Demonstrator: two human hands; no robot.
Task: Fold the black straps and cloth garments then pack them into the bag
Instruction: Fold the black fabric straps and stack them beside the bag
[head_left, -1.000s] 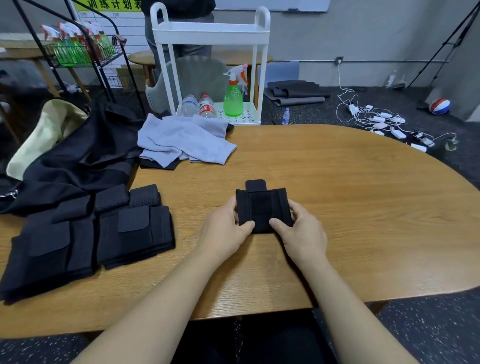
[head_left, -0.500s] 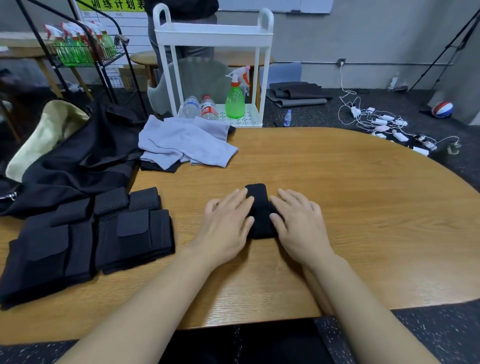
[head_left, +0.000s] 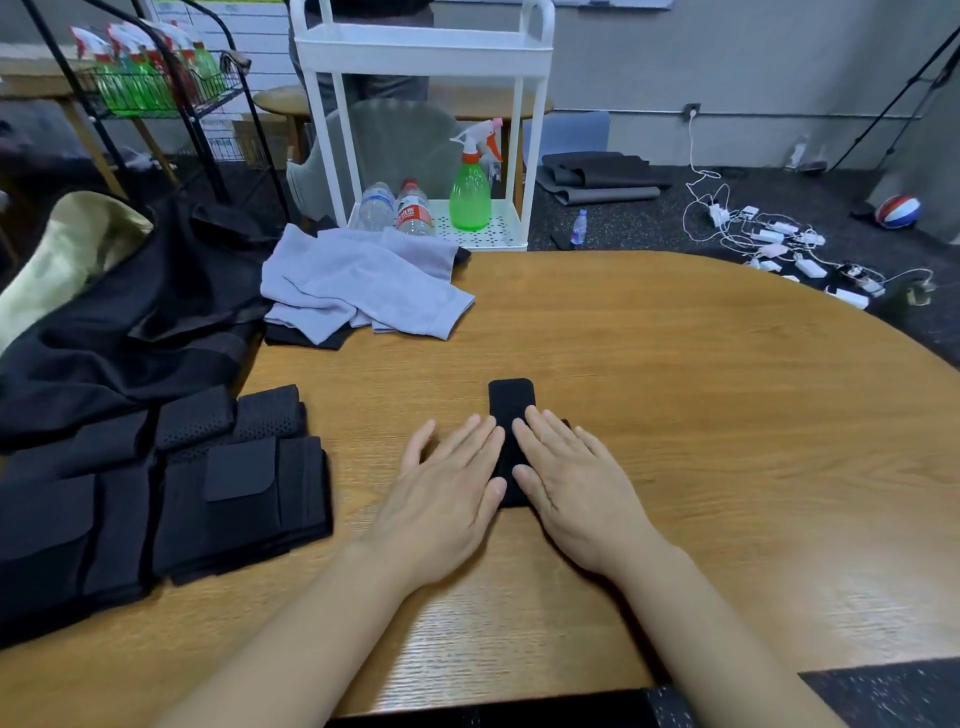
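Black strap (head_left: 511, 400) lies lengthwise pointing away; 2 flat, straight-fingered hands press it.

Left hand (head_left: 447, 488) flat, fingers straight; right hand (head_left: 571, 483) flat, palm down

both forearms are bare to the frame edge, no sleeves, left hand (head_left: 447, 499) and right hand (head_left: 576, 488) ungloved.

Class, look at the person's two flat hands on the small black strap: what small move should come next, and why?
Probably lift the folded strap and set it with the folded black stack at the left. Both the left hand and right hand lie flat, pressing it to the wooden table, so the fold looks finished. I cannot make out an open bag.
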